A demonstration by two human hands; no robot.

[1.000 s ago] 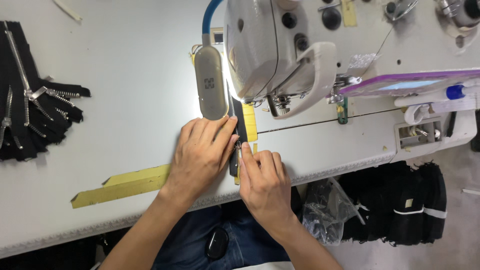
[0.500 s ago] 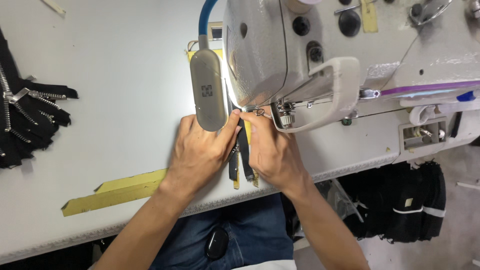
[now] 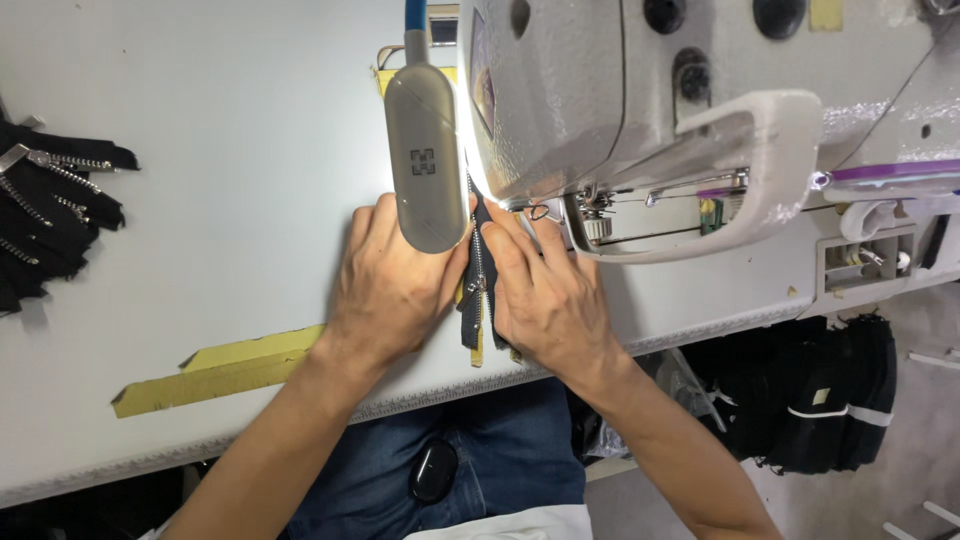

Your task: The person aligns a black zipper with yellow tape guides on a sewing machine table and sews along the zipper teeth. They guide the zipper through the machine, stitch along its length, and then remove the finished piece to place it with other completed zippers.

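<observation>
— White and flat, the sewing table [image 3: 200, 230] took up most of your view, with the pale grey sewing machine [image 3: 640, 100] filling the top right and its grey oblong lamp head [image 3: 427, 160] hanging just over your knuckles. Where was the piece?

— Between your hands, near the table's front edge: a narrow dark strip of fabric with a metal zipper [image 3: 476, 290] sewn along it. Its long axis ran away from you, the far end pointing up under the machine head, the near end pointing back toward your lap. Yellow tape showed beside its lower end.

— And your left hand [image 3: 390, 285]?

— You had it lying flat, palm down, just left of the strip, fingers close together and stretched forward, their tips hidden under the lamp. It pressed on the strip's left edge rather than grasping anything.

— The right hand [image 3: 545, 300]?

— Also palm down, on the strip's right edge, fingers nearly together and pointing toward the needle area; whether the thumb pinched the fabric, I could not tell.

— Anything else?

— A long yellow tape strip [image 3: 225, 368] slanted across the table to your left, and a heap of black zippers [image 3: 50, 215] lay at the far left edge.
</observation>
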